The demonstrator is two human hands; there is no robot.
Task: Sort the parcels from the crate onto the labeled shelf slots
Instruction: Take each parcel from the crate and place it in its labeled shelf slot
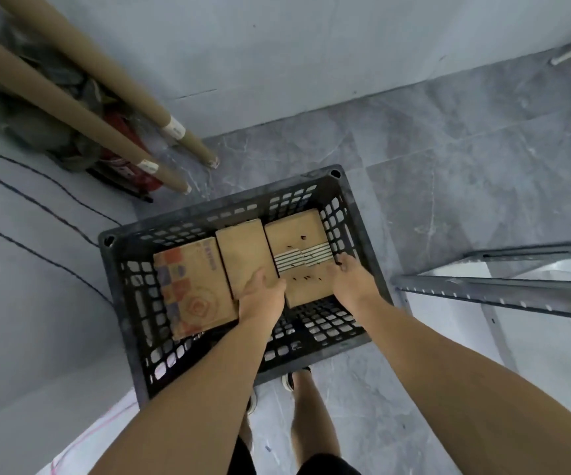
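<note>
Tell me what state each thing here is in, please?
Crate: on floor, three boxes inside.
Printed box: in crate, left side.
Plain box: in crate, middle.
Striped box: in crate, gripped at both sides.
Left hand: grips striped box's left edge.
Right hand: grips its right edge.

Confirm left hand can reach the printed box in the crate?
Probably yes. The printed box lies exposed at the crate's left, beside the left hand, with nothing above it. That hand seems to grip the striped box, though.

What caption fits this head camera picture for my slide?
Left hand and right hand grip the striped parcel in the black crate, beside a plain parcel and a printed parcel.
</note>
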